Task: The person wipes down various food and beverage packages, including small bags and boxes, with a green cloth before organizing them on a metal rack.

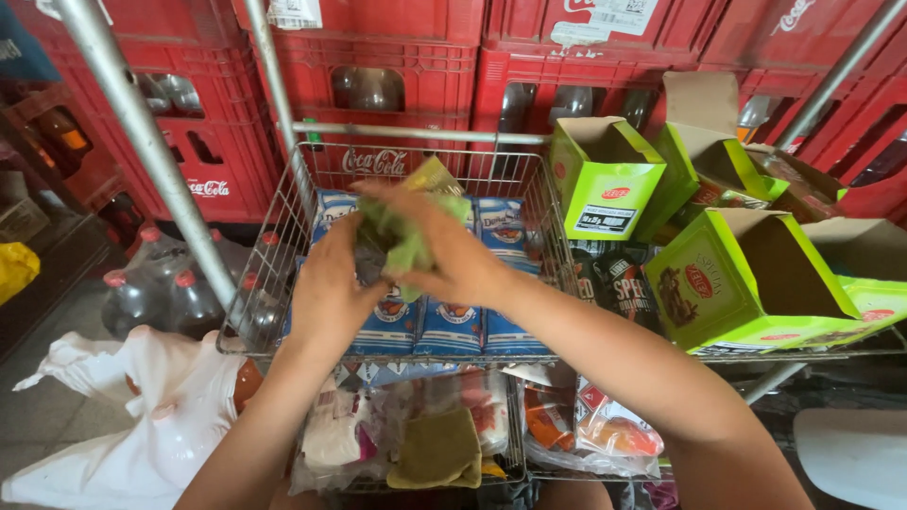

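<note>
I'm looking down into a small grocery shop or its stockroom. Red plastic bottle crates [397,66] are stacked high along the back, with bottles showing through their openings. In front of me a metal wire rack [283,236] carries rows of blue-and-white packets [449,326], and its lower shelf holds more wrapped goods. At the rack's right edge sit opened lime-green display cartons [746,283]. Big dark soft-drink bottles [161,293] stand on the floor.

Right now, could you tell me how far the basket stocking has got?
Done: blue-and-white packets already fill the wire basket. In hand: both the left hand and right hand grip green packets over it. Left: the open green cartons alongside; their contents are hidden.
</note>
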